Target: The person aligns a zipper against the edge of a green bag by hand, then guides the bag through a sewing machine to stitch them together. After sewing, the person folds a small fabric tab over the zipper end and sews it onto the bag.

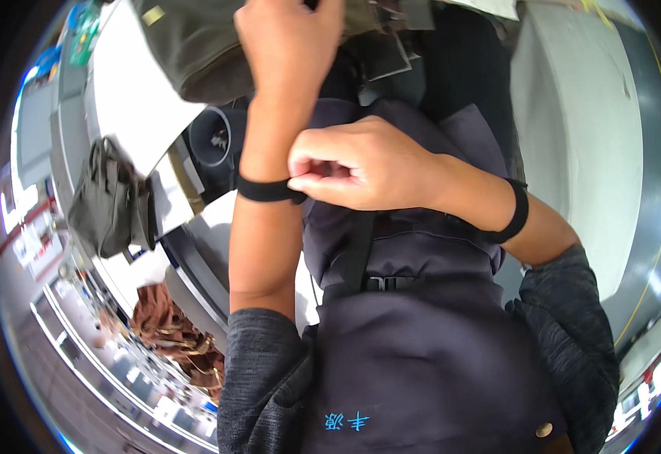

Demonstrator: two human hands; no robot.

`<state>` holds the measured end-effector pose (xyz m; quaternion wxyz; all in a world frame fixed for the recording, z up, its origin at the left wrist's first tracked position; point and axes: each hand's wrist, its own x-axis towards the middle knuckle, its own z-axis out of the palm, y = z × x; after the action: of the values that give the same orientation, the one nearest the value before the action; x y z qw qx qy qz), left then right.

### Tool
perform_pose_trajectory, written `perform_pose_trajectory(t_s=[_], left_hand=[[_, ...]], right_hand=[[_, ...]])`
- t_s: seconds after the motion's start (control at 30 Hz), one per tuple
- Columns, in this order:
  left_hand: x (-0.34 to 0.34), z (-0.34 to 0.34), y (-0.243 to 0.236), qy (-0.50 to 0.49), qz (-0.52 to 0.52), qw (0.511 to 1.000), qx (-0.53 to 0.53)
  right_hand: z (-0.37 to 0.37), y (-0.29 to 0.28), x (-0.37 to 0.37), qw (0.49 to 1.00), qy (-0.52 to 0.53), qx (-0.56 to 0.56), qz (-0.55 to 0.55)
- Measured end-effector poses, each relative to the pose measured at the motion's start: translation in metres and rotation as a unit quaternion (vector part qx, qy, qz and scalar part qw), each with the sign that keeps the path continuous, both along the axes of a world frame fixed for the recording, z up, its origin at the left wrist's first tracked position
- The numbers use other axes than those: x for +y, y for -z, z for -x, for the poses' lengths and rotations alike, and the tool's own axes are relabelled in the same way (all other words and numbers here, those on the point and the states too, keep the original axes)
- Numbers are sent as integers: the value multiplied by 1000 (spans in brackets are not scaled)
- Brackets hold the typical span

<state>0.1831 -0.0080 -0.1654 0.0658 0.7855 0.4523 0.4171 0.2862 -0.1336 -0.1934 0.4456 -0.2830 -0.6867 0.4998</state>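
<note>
My left hand [289, 38] reaches to the upper edge of the head view, beside an olive-green fabric bag [202, 57]. The frame's edge cuts off its fingers, so their grip is hidden. Around my left forearm sits a black wristband [265, 190]. My right hand [372, 163] crosses over in front of my body, fingers curled and thumb and fingertips pinched at the band's inner edge. A second black band [517, 213] circles my right forearm.
A white tabletop [122, 91] lies at left, with another olive bag [111, 200] hanging by it. Below are brown fabric pieces [172, 325]. A round dark container [210, 136] stands near my left forearm. A pale covered surface [599, 151] runs along the right.
</note>
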Motion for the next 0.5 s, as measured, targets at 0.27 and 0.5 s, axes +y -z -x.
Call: perform_pose_trajectory(t_s=[0.27,0.5], left_hand=[[8,-3,0,-59,169,984,3],[9,-4,-4,-62,203,977,6]], right_hand=[[1,14,-7,974,70,-158,-149],[-4,14,-5,949,114,-147,-253]])
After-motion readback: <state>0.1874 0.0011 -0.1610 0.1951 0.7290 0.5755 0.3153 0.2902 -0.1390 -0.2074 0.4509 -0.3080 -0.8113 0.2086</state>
